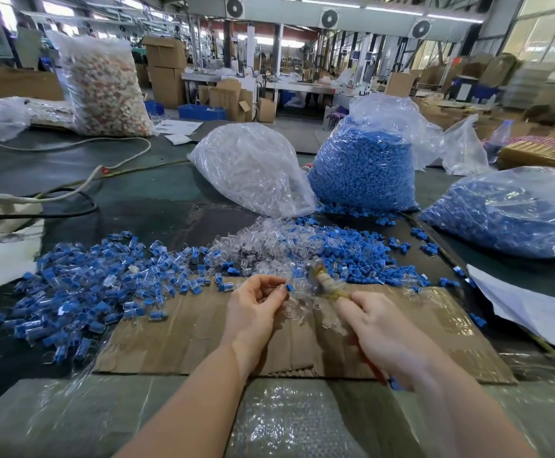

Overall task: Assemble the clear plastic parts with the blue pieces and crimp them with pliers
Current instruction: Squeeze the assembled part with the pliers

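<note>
My left hand [256, 302] pinches a clear plastic part with a blue piece [288, 287] in it, held over the cardboard sheet [183, 338]. My right hand [372, 322] grips the taped handles of the pliers [324, 282], whose blurred jaws point toward that part, just to its right. Loose clear parts [259, 246] and loose blue pieces [352, 256] lie heaped behind the hands. A wide pile of assembled blue-and-clear parts [84, 289] spreads to the left.
A bag of clear parts [253, 166] and two bags of blue pieces [365, 166] [507, 213] stand behind. A power strip with cables [15, 206] lies far left. White paper [527, 309] sits at the right, bubble wrap [286, 421] near me.
</note>
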Action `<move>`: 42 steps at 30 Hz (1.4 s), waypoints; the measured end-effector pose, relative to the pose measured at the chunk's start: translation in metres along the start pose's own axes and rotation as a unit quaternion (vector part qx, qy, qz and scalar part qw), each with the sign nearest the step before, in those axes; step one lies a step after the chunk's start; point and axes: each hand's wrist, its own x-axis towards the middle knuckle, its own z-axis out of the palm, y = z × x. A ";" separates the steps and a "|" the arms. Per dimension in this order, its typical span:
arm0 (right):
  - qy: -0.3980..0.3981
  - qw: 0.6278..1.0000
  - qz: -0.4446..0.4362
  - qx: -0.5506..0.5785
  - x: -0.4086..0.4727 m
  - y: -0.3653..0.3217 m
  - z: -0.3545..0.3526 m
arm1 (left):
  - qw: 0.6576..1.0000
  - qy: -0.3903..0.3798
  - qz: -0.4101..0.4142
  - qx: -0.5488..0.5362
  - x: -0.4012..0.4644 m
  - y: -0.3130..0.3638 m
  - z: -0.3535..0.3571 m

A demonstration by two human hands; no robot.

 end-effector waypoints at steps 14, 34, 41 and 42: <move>-0.116 0.991 -0.024 0.058 -0.019 -0.007 0.008 | 0.999 0.037 -0.007 -0.028 0.006 -0.003 -0.001; -0.122 0.987 0.008 0.100 -0.014 -0.016 0.005 | 0.998 0.052 -0.020 0.009 0.007 -0.003 0.002; -0.131 0.988 -0.003 0.084 -0.012 -0.018 0.005 | 0.998 0.055 -0.026 0.009 0.009 -0.003 0.003; -0.137 0.987 -0.003 0.087 -0.011 -0.018 0.005 | 0.998 0.056 -0.031 0.002 0.009 -0.003 0.003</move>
